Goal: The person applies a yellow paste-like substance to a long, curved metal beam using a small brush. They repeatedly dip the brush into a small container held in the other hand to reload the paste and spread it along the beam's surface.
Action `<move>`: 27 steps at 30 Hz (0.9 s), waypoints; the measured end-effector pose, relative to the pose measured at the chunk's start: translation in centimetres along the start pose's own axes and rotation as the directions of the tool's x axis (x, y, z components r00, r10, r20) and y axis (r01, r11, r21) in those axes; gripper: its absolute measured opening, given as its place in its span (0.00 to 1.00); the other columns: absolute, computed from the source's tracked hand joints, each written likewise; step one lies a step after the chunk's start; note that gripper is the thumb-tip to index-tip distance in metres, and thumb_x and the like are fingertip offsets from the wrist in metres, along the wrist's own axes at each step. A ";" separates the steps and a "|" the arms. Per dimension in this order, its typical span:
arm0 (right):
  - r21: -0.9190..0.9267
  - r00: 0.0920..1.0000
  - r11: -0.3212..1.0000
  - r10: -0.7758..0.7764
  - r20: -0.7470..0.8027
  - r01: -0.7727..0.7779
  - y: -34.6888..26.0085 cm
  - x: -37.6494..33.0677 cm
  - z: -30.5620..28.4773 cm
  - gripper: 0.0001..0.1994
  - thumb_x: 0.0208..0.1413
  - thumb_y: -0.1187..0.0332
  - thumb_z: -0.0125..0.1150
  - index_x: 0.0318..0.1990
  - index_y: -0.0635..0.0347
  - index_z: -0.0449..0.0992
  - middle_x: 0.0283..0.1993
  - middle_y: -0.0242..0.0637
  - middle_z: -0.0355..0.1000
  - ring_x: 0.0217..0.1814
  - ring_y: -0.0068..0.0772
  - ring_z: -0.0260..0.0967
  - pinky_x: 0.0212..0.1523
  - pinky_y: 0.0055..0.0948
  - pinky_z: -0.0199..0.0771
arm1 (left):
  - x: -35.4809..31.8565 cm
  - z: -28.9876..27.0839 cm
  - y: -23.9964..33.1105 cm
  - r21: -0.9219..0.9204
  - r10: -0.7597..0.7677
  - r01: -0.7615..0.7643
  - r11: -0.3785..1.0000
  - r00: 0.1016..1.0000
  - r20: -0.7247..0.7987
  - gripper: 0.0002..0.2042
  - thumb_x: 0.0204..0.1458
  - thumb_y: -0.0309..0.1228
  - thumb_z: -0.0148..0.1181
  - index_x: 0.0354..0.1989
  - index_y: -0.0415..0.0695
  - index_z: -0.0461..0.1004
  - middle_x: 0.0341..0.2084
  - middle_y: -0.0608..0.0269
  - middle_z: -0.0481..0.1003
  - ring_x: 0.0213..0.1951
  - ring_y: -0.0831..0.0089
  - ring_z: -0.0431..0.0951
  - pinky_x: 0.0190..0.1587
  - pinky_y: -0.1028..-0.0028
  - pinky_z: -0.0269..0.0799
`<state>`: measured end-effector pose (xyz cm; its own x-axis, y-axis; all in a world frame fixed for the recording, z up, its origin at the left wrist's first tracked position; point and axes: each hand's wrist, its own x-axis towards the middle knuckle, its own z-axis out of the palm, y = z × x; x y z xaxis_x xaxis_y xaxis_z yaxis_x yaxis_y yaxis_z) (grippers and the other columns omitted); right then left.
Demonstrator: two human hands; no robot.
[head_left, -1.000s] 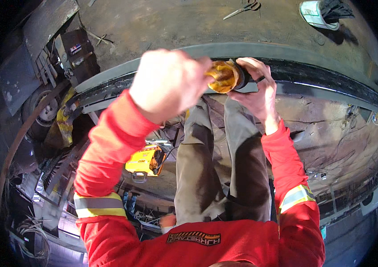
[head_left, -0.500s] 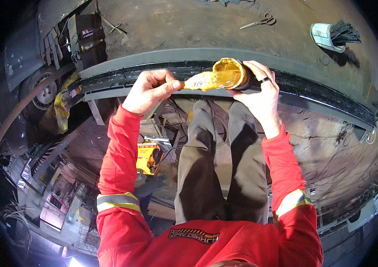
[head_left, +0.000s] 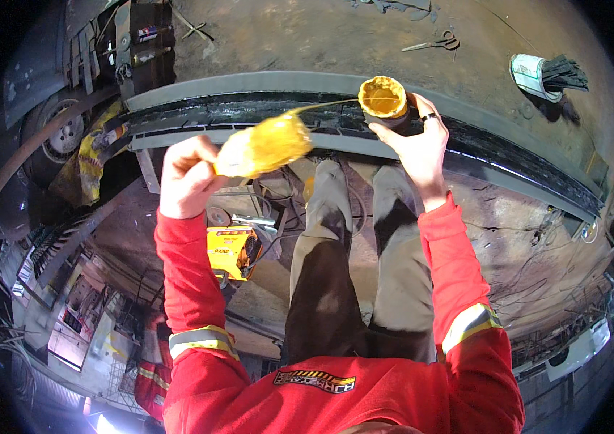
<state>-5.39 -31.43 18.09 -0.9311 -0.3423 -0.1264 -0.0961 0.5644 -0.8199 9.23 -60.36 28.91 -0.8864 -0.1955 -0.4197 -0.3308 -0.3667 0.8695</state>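
Left hand [head_left: 189, 175]: grasps yellow-coated paddle [head_left: 267, 147] by one end, likely avoiding smears.
Right hand [head_left: 422, 150]: grasps tub [head_left: 383, 114], mouth upward, presumably against spills.

My left fingers [head_left: 192, 150] hid the gripped end of the yellow-coated tool [head_left: 267, 148], whose blade blurred. My right fingers [head_left: 422, 107] were partly lost behind the tub [head_left: 383, 114]. My left sleeve [head_left: 192, 267] covered part of a person in red [head_left: 152, 369]; the top edge cropped dark scraps [head_left: 397, 6].
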 end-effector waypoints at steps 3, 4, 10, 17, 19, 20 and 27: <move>-0.037 1.000 0.999 -0.021 -0.020 0.020 0.5 -0.2 0.7 0.29 0.30 0.66 0.78 0.44 0.64 0.74 0.44 0.39 0.74 0.45 0.33 0.71 0.50 0.30 0.69 | -0.7 -0.9 1.6 -0.033 0.099 -0.101 0.994 0.994 -0.046 0.12 0.48 0.35 0.62 0.24 0.40 0.69 0.17 0.69 0.68 0.17 0.85 0.64 0.18 0.84 0.54; -0.047 0.999 0.999 -0.030 -0.026 0.028 0.6 -0.2 0.9 0.28 0.31 0.68 0.77 0.44 0.65 0.75 0.42 0.38 0.75 0.43 0.29 0.72 0.48 0.28 0.70 | -0.7 -1.1 2.2 -0.031 0.095 -0.095 0.995 0.995 -0.006 0.12 0.48 0.35 0.62 0.25 0.39 0.69 0.18 0.69 0.69 0.17 0.85 0.64 0.19 0.83 0.54; 0.023 0.997 0.999 0.025 -0.077 -0.024 0.7 0.0 0.1 0.27 0.29 0.66 0.78 0.41 0.65 0.75 0.41 0.40 0.75 0.43 0.34 0.73 0.48 0.30 0.71 | 0.8 -1.1 -0.1 0.383 -0.199 0.205 0.901 0.978 -0.055 0.07 0.50 0.29 0.60 0.28 0.37 0.73 0.19 0.72 0.69 0.21 0.86 0.62 0.24 0.83 0.56; -0.046 0.994 0.999 0.006 -0.108 -0.011 2.2 0.2 -2.1 0.28 0.29 0.64 0.79 0.41 0.65 0.75 0.40 0.40 0.75 0.43 0.33 0.73 0.48 0.30 0.71 | 6.6 0.2 -11.2 0.951 -0.205 0.066 0.303 0.979 -0.003 0.12 0.45 0.40 0.63 0.28 0.44 0.76 0.20 0.53 0.75 0.27 0.55 0.77 0.29 0.64 0.70; -0.024 0.992 1.000 0.001 -0.126 -0.004 2.4 0.1 -2.6 0.28 0.29 0.64 0.79 0.41 0.65 0.75 0.40 0.39 0.75 0.43 0.31 0.72 0.48 0.29 0.71 | 8.2 1.2 -13.2 0.990 -0.167 -0.017 0.140 0.985 0.040 0.10 0.45 0.39 0.63 0.29 0.46 0.76 0.20 0.55 0.75 0.26 0.55 0.77 0.28 0.64 0.71; -0.024 0.992 1.000 0.007 -0.127 -0.010 2.6 0.0 -2.9 0.28 0.29 0.64 0.79 0.41 0.65 0.75 0.40 0.39 0.75 0.43 0.31 0.72 0.48 0.29 0.71 | 9.0 2.0 -14.0 0.995 -0.141 -0.054 0.087 0.988 0.066 0.09 0.46 0.39 0.62 0.29 0.48 0.76 0.19 0.55 0.75 0.24 0.55 0.76 0.27 0.64 0.71; -0.010 0.989 0.998 0.058 -0.136 -0.060 4.7 -0.9 -4.8 0.29 0.28 0.65 0.79 0.43 0.64 0.75 0.41 0.39 0.75 0.44 0.31 0.72 0.49 0.30 0.70 | 11.4 4.9 -13.0 0.935 -0.313 -0.339 -0.105 0.903 0.293 0.07 0.39 0.35 0.63 0.26 0.51 0.74 0.18 0.57 0.74 0.24 0.56 0.77 0.27 0.59 0.72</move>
<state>-6.70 -24.87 17.03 -0.9744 -0.2031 -0.0968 -0.0433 0.5914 -0.8052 1.85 -53.41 14.12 -0.7918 0.2044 -0.5755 0.0327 0.9552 0.2943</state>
